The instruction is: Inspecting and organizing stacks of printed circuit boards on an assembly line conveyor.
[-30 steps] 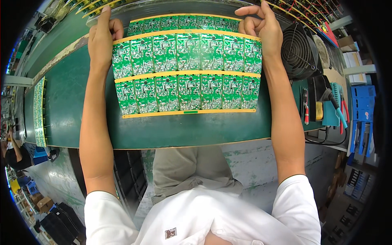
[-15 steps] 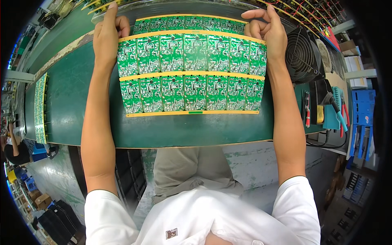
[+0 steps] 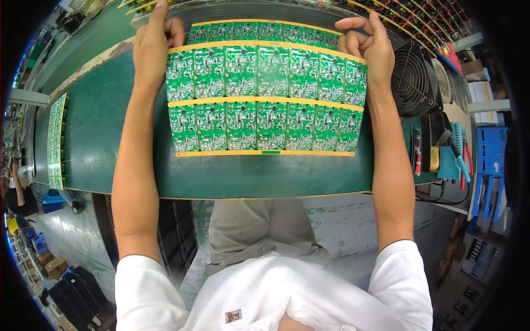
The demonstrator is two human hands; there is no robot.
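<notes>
A large circuit board panel (image 3: pixel 241 71) fills the middle of the bench, its green boards lined up in two rows between yellow strips. At its far left corner, my left hand (image 3: pixel 153 49) grips the edge with curled fingers. My right hand (image 3: pixel 375 52) closes on the far right corner, its index finger lifted off. Behind the yellow strip, a further row of green boards (image 3: pixel 247 30) lies between my hands; whether it belongs to the same panel I cannot tell. Parts of my fingertips are hidden behind the edges.
Another panel (image 3: pixel 57 140) stands at the bench's left end. To the right are a black fan (image 3: pixel 413 79), a soldering iron (image 3: pixel 454 148) and red-handled pliers (image 3: pixel 467 157). Wired boards (image 3: pixel 422 19) line the far right. A blue rack (image 3: pixel 490 171) sits beyond the bench.
The whole view has shifted slightly to the right, with the panel and both hands in it. My grip on the panel looks the same.
</notes>
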